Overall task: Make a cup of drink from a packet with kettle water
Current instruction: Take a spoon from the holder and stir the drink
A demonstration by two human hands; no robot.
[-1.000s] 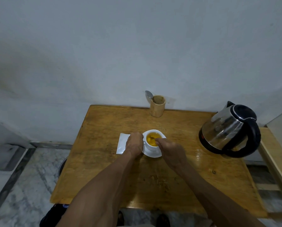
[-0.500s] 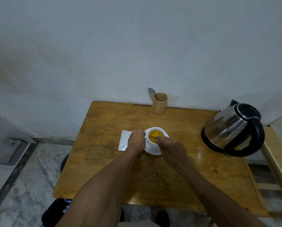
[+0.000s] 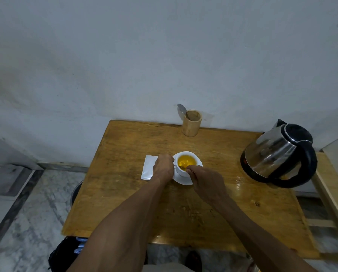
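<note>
A white cup (image 3: 185,163) full of amber-yellow drink stands on a white saucer (image 3: 184,180) in the middle of the wooden table (image 3: 125,193). My left hand (image 3: 163,168) grips the cup's left side at its handle. My right hand (image 3: 205,184) is pinched on a thin spoon (image 3: 185,167) whose end dips into the drink. A white packet (image 3: 147,169) lies flat to the left of the cup, partly under my left hand. The steel kettle (image 3: 278,154) with a black handle stands at the right.
A bamboo holder (image 3: 191,123) with a metal spoon (image 3: 181,110) in it stands at the table's back edge by the wall. A wet patch (image 3: 240,183) shines in front of the kettle. A lower wooden ledge (image 3: 333,193) adjoins the table on the right. Marble floor lies to the left.
The view has shifted slightly. My right hand has moved the spoon a little within the cup; my left hand stays on the cup.
</note>
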